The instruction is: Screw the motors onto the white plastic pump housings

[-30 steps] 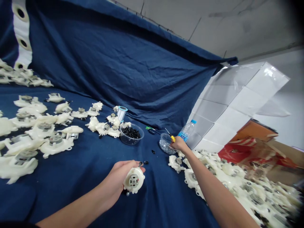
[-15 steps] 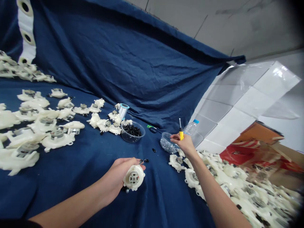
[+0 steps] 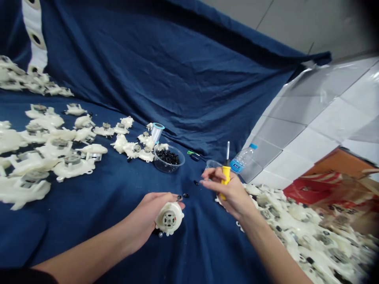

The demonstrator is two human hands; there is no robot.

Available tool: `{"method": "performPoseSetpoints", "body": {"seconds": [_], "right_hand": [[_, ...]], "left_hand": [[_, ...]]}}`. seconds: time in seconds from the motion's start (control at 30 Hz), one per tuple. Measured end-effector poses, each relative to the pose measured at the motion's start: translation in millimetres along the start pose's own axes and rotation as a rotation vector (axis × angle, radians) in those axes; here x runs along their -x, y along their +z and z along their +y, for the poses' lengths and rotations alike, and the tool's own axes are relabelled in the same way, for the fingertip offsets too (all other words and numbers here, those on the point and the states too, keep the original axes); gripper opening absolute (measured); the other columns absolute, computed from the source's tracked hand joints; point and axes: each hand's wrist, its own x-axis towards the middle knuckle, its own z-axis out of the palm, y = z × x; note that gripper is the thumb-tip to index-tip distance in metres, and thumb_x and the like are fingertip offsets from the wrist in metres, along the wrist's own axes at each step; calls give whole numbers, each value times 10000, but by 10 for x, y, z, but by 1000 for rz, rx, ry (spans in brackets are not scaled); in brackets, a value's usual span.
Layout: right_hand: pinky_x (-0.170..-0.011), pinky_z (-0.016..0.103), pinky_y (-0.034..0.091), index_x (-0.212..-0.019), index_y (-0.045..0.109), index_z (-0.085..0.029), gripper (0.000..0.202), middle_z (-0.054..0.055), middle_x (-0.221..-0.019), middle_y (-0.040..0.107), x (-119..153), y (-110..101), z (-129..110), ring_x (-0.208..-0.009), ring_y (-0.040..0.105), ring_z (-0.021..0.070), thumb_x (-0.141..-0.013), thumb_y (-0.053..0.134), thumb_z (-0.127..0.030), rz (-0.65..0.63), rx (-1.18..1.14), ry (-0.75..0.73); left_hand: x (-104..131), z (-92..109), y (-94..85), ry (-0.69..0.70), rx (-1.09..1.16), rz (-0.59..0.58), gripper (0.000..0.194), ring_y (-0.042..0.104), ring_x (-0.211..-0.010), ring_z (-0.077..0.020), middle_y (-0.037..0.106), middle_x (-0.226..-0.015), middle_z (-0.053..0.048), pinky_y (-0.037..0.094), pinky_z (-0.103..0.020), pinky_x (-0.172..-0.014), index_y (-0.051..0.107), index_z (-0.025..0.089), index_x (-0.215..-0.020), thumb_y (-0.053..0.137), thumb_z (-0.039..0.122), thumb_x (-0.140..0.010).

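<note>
My left hand (image 3: 155, 211) is closed around a cream plastic motor housing (image 3: 174, 216), whose round motor end faces up toward me. A small dark piece sits by the thumb tip. In my right hand (image 3: 231, 187) a screwdriver with a yellow handle (image 3: 226, 175) is gripped, its metal shaft pointing up. The thumb and forefinger are close together; whether a small part is between them I cannot tell. Behind that hand, a clear bowl (image 3: 213, 163) is mostly hidden. Small black pieces (image 3: 186, 195) lie on the blue cloth between the hands.
A clear bowl of black parts (image 3: 168, 157) stands ahead, beside a wire spool (image 3: 157, 133). Many motor housings (image 3: 71, 165) cover the left, and another heap (image 3: 314, 232) fills the right. A water bottle (image 3: 244, 157) leans near white boxes (image 3: 296, 146).
My right hand has moved back from the bowl of small metal parts toward me, with the screwdriver still in it. My left hand keeps its hold on the housing. The view has shifted slightly.
</note>
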Motion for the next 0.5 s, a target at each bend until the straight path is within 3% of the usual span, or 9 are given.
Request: {"method": "performPoseSetpoints", "body": {"seconds": [0.07,0.17,0.3,0.5], "right_hand": [[-750,329,600,-639,327,-219,564,10,-853,702,167,233,-19,-790,675,165,-631,891,-203,-31,-53,-20],[-703,311,619,-639,329,-229,531,5,-809,704,315,458,55,-760,685,168,-647,856,-166,-9,-82,-75],[-588,327,655,-611,325,-229,492,22,-816,706,388,570,187,-706,721,196,-684,804,-141,14,-54,-144],[-688,316,650,-612,355,-220,449,20,-828,711,469,639,255,-725,738,185,-760,759,-93,84,106,-343]], "left_hand": [[-9,-1,2,8,-11,-9,369,691,-765,-224,773,-1017,-134,521,-308,-559,602,123,-1159,660,315,-848],[-14,-8,-5,40,-21,-54,319,653,-716,-202,757,-917,-96,494,-293,-560,673,137,-1043,691,322,-783],[-8,-31,-21,84,-34,-112,260,584,-669,-158,696,-774,-46,441,-259,-573,724,135,-886,718,328,-713],[-13,-46,-8,62,-51,-35,311,566,-691,-177,657,-748,-24,422,-279,-576,705,148,-990,695,309,-724]]}}
